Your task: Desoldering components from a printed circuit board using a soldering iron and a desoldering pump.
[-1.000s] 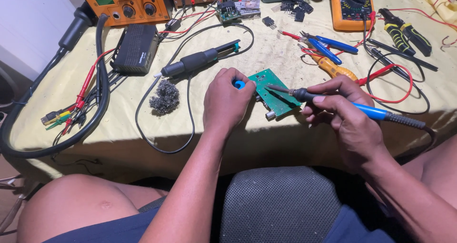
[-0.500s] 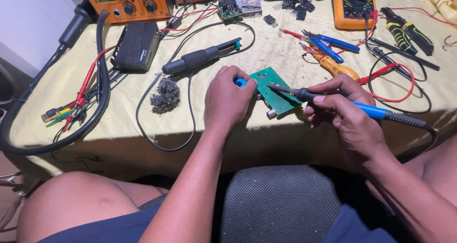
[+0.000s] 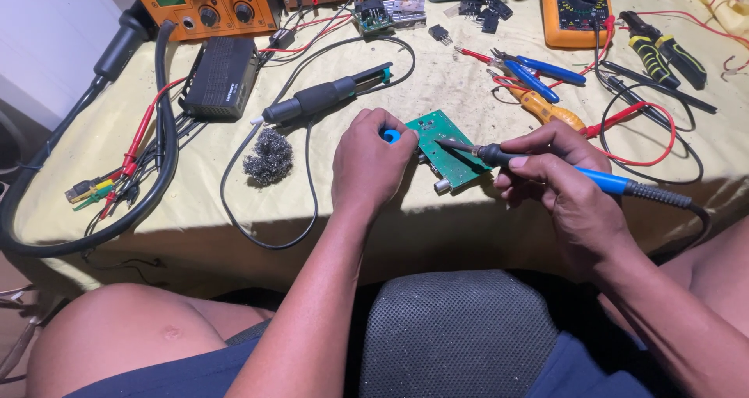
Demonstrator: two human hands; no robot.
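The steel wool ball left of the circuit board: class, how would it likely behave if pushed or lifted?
The steel wool ball looks loosely tangled, so it is probably light and springy. Its ragged shape suggests it would drag rather than roll on the yellow cloth.

Cloth-covered table (image 3: pixel 468 226) bears circuit board (image 3: pixel 446 144), steel wool (image 3: pixel 268 156).

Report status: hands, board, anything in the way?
Left hand holds blue item, steadies green board. Right hand grips soldering iron, tip on board. Nothing blocking.
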